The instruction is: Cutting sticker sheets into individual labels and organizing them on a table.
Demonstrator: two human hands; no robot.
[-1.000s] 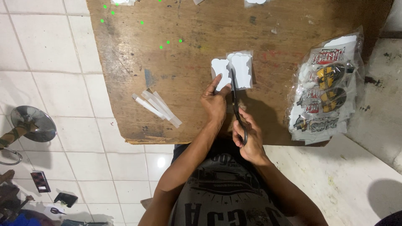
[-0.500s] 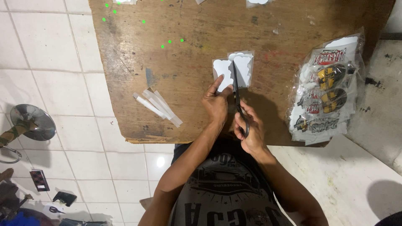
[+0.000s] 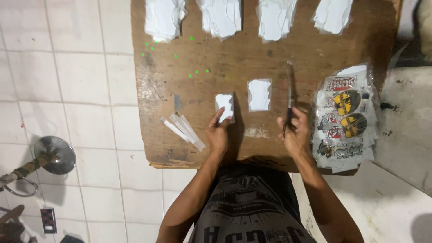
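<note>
My left hand (image 3: 218,133) pinches a small white cut-out piece (image 3: 224,105) at the middle of the brown wooden board (image 3: 189,58). A second white piece (image 3: 259,95) lies flat on the board just to its right, untouched. My right hand (image 3: 294,132) holds a pair of scissors (image 3: 289,92) by the handles, blades pointing away from me and resting over the board. The two hands are apart, with the loose piece between them.
Several stacks of white cut pieces (image 3: 220,17) line the board's far edge. A clear plastic sheet of printed stickers (image 3: 344,119) lies at the right. Thin white strips (image 3: 184,128) lie left of my left hand. A round metal object (image 3: 55,154) sits on the tiled floor.
The white sheet has been cut into two pieces. My hands have moved apart: the left took one piece leftward, the right carried the scissors to the right. The camera tilted, showing the far stacks.
</note>
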